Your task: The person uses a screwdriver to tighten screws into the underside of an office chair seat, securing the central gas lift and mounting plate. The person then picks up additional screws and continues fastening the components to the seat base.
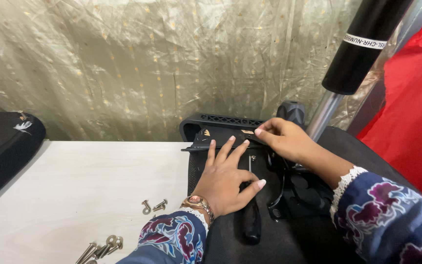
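My left hand [228, 178] lies flat, fingers spread, on a black metal chair mechanism plate [221, 134] that rests on the upturned black chair seat [289, 239]. My right hand [284, 139] pinches the plate's upper edge with its fingertips, beside a black knob [293, 112]. A black lever handle [251, 222] lies under my left palm and points toward me. The chair's gas cylinder [362, 46], black above and silver below, rises to the upper right.
Several silver bolts [153, 206] and more bolts [101, 249] lie loose on the white table [74, 190]. A black cushion [1, 146] sits at the left edge. A crinkled gold curtain [147, 63] hangs behind; red fabric [411, 107] is at right.
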